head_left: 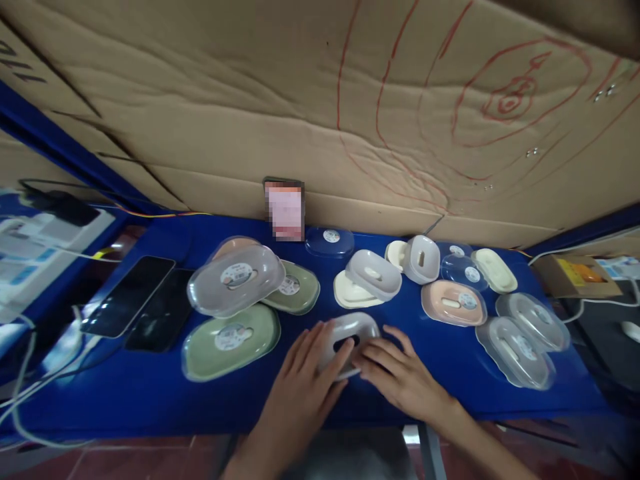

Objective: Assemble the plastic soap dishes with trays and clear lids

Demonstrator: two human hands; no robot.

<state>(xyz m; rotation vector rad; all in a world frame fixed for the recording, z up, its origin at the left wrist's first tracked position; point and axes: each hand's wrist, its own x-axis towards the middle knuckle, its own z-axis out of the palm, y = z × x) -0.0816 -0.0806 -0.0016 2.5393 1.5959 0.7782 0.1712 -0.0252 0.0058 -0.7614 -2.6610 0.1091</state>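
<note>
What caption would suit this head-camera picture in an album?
Left hand and right hand touch a grey slotted tray on a blue table, between a green dish and a pink dish.

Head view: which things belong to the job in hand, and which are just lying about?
In hand: grey tray, left hand and right hand touching it.
Lying about: green dish, pink dish, phones, cardboard.

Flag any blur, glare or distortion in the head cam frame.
Head view: dim and soft throughout, left edge smeared; wide-angle bending curves the blue table and the cardboard wall; pale glare on the phone and the clear lid; the left hand and right hand on the grey tray are readable, not sharp; the propped card is pixelated.
</note>
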